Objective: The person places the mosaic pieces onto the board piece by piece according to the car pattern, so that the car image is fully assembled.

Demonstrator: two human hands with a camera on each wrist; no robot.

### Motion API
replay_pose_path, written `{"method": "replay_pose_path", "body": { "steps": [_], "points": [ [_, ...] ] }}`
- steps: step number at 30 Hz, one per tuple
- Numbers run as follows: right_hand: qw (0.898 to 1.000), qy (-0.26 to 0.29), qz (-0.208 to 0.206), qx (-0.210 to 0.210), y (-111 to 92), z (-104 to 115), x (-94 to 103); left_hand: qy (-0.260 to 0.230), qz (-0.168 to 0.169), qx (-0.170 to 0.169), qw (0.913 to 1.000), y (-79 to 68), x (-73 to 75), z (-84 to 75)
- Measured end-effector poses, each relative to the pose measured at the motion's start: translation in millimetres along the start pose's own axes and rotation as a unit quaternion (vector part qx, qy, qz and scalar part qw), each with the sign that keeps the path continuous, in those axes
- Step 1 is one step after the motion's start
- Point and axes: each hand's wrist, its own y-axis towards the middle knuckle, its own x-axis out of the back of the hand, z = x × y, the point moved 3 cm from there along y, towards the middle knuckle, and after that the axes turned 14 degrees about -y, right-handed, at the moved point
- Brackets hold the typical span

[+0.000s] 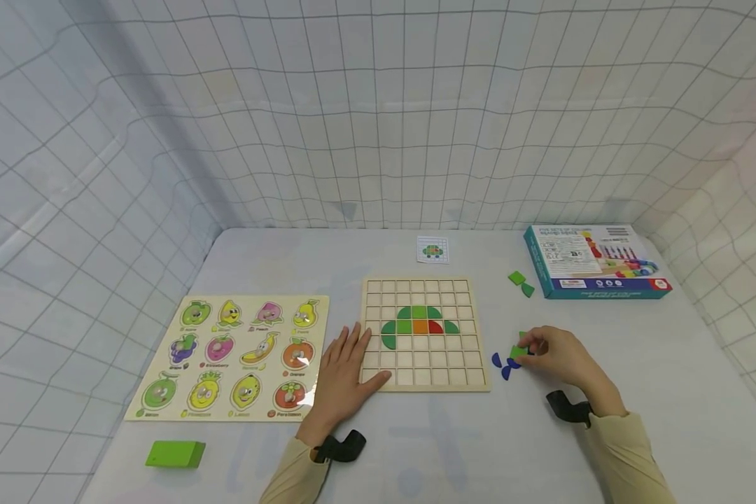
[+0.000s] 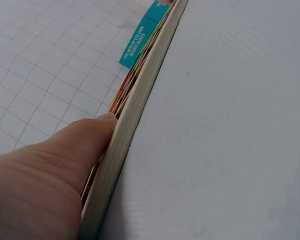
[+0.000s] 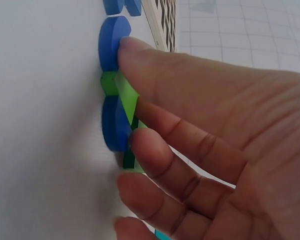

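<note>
My left hand (image 1: 343, 381) lies with fingers spread along the left side of the wooden grid board (image 1: 425, 378). Its thumb (image 2: 97, 132) rests at the board's near edge. Green, orange and red pieces sit in the board's middle cells, forming a domed shape. To the right of the board, my right hand (image 1: 557, 357) has thumb and index finger at a small green square block (image 3: 126, 97), pinching it. Blue rounded pieces (image 3: 115, 42) lie right around those fingertips, and another green piece (image 3: 130, 157) is partly hidden behind the fingers.
A small pattern card (image 1: 432, 249) lies beyond the board. Two green pieces (image 1: 516, 278) are near a boxed toy set (image 1: 598, 262) at the back right. A fruit puzzle board (image 1: 227, 357) lies left, with a green block (image 1: 175, 453) in front of it.
</note>
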Motion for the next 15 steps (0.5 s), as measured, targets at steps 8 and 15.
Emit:
{"method": "replay_pose_path", "body": {
  "steps": [8,15],
  "points": [
    [1.000,0.009,0.018,-0.003,0.9,2.1,0.2,-0.001,-0.002,-0.001,1.0000,0.1,0.7,-0.6],
    [1.000,0.010,0.011,-0.010,-0.5,5.9,1.6,-0.003,-0.001,-0.003,1.0000,0.3,0.9,-1.3]
  ]
}}
